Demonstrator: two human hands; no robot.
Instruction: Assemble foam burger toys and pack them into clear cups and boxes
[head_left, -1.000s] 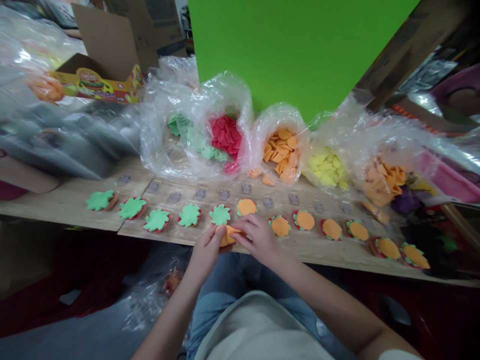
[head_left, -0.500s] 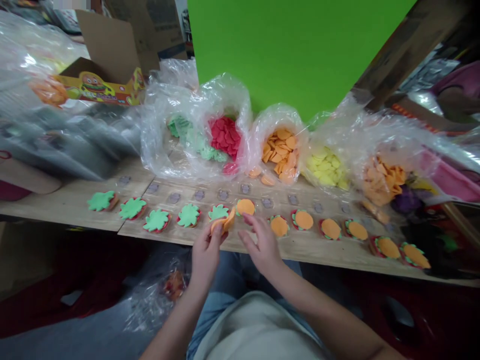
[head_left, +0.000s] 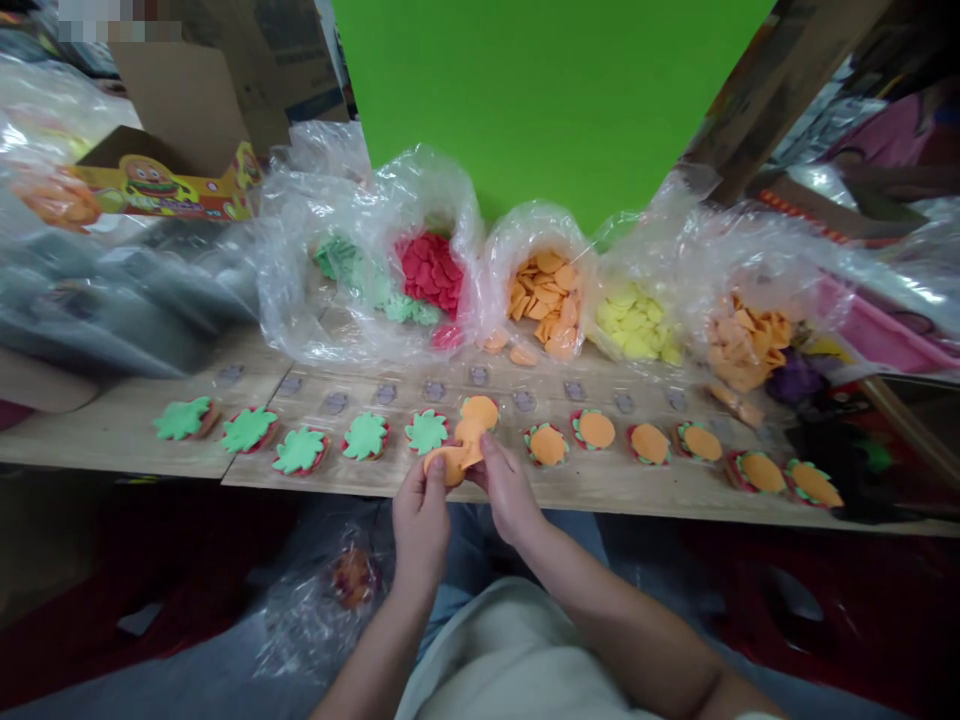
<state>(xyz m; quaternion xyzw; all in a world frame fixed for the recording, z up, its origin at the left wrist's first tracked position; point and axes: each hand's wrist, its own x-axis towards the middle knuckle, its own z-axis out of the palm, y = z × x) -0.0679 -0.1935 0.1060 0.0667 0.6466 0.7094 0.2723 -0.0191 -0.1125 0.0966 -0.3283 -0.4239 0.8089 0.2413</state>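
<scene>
Seen from the head camera, the left hand point(head_left: 420, 525) is closed in a pinch on an orange felt piece point(head_left: 452, 462), and the right hand point(head_left: 508, 490) grips the same orange felt from the other side, its fingers curled. The felt is slightly blurred, so it may be one folded piece or two overlapping ones. It is held just above the front edge of the wooden table point(head_left: 600, 490), close to a felt stack topped with a green leaf shape point(head_left: 426, 432) and touching an orange-topped stack point(head_left: 480, 412).

More stacks run in a row along the table: green-topped ones point(head_left: 365, 436) to the left and orange-topped ones point(head_left: 547, 445) to the right. Small grey patches point(head_left: 334, 402) line up behind them. Farther back stand clear plastic bags of loose felt: green point(head_left: 337, 258), red point(head_left: 429, 272), orange point(head_left: 541, 290), yellow point(head_left: 634, 325) and paler orange point(head_left: 742, 340). A burger-printed cardboard box point(head_left: 161, 190) sits back left, before a green panel point(head_left: 525, 100). Below the table edge lies a small clear bag point(head_left: 352, 580).
</scene>
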